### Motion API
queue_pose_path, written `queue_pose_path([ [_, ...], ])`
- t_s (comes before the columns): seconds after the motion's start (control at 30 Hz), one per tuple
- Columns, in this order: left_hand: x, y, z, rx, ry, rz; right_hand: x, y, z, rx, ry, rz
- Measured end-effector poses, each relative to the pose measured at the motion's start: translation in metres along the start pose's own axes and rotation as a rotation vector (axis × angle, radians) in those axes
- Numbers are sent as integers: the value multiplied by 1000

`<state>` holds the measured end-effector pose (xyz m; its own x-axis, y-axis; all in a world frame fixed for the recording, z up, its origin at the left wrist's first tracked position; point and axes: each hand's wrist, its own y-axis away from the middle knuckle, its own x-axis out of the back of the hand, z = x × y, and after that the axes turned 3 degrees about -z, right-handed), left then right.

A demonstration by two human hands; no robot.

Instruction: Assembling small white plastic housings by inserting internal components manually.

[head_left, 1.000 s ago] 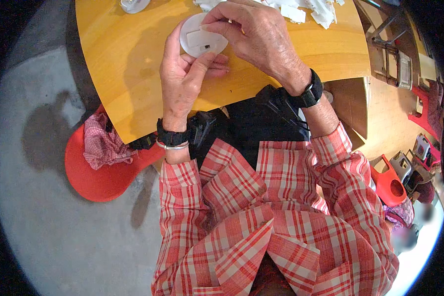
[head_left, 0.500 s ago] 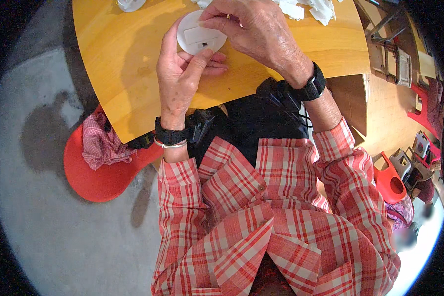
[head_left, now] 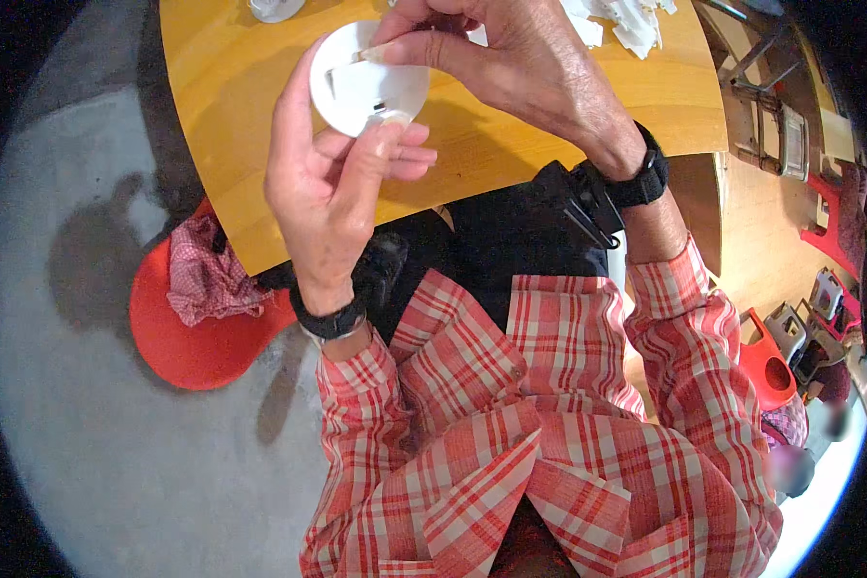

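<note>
A round white plastic disc (head_left: pixel 407 92), with a rectangular panel area (head_left: pixel 356 89) and a small black switch (head_left: pixel 380 107) on its face, is held over the table. My left hand (head_left: pixel 328 188) grips it from below and the left, thumb at its lower edge and fingers behind. At the upper edge of the panel area, the closed thumb and index finger of my right hand (head_left: pixel 520 82) press together. Whether they pinch a loose piece or only the panel's edge cannot be made out.
The yellow wooden table (head_left: pixel 241 144) carries another white round piece (head_left: pixel 275 8) at its far left and torn white scraps (head_left: pixel 631 24) at its far right. A red stool (head_left: pixel 193 347) with a checked cloth (head_left: pixel 212 279) stands to the left; more stools (head_left: pixel 769 361) stand right.
Both hands and the disc have moved slightly left and nearer to me. The disc is tilted more, and my right fingertips have shifted from its upper rim to the panel area.
</note>
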<state>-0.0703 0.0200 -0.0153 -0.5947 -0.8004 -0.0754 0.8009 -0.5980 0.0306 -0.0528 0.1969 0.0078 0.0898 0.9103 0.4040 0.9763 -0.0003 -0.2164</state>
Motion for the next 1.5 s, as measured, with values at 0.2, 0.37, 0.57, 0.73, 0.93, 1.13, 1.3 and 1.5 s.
queue_pose_path([
  [0.2,-3,16,27,-34,-12,91,-6,-4,-6,105,-231,-33],
  [0.37,-1,24,35,-36,-100,116,-13,-3,-9,421,204,19],
  [0.57,-2,26,36,-31,-65,143,-17,2,-5,262,-313,57],
  [0.73,3,25,32,-19,75,91,-27,12,-3,193,-209,184],
  [0.93,-3,24,21,-5,62,91,-43,22,22,89,-168,190],
  [1.13,-4,19,17,-2,-5,117,-33,27,14,-62,-191,42],
  [1.3,-15,15,19,87,-51,208,-41,28,23,62,-209,184],
  [1.5,-19,15,19,80,-40,204,-47,29,22,-17,-307,273],
])
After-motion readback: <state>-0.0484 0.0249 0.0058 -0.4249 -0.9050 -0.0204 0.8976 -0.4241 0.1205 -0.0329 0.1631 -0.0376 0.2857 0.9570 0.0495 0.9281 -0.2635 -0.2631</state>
